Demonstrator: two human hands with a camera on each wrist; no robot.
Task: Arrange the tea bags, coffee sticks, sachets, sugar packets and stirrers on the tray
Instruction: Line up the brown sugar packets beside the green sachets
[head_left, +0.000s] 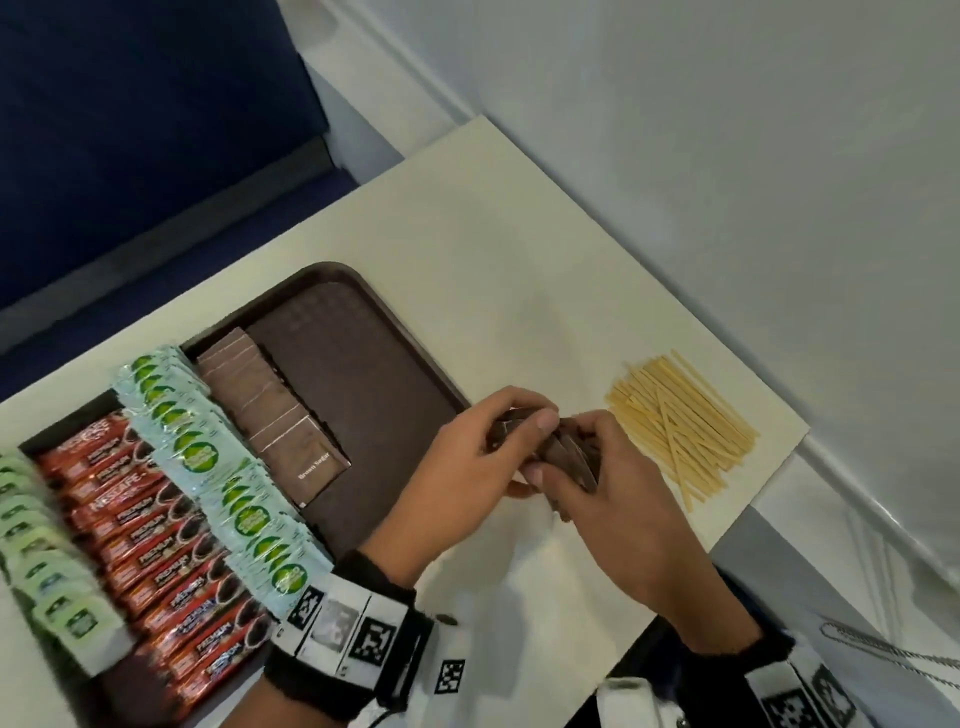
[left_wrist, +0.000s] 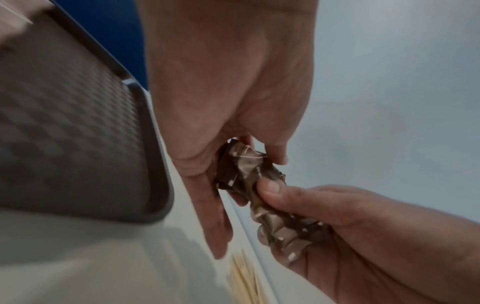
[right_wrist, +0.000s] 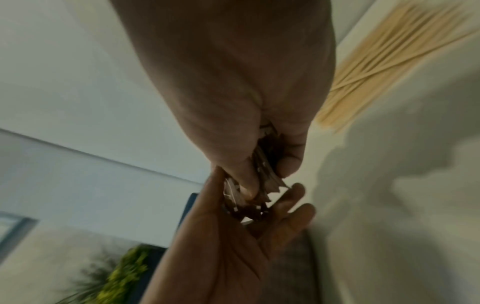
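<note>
Both hands hold one bundle of brown sugar packets just above the table, right of the brown tray. My left hand grips the bundle's left end with thumb on top, and my right hand curls round its right end. In the left wrist view the packets sit fanned between my left hand and the right thumb. In the right wrist view my right hand pinches the packets. A row of brown sugar packets lies on the tray. Loose wooden stirrers lie on the table at the right.
The tray's left part holds rows of green-and-white sachets, red coffee sticks and pale green tea bags. The tray's right part is bare. The cream table ends close beyond the stirrers, against a white wall.
</note>
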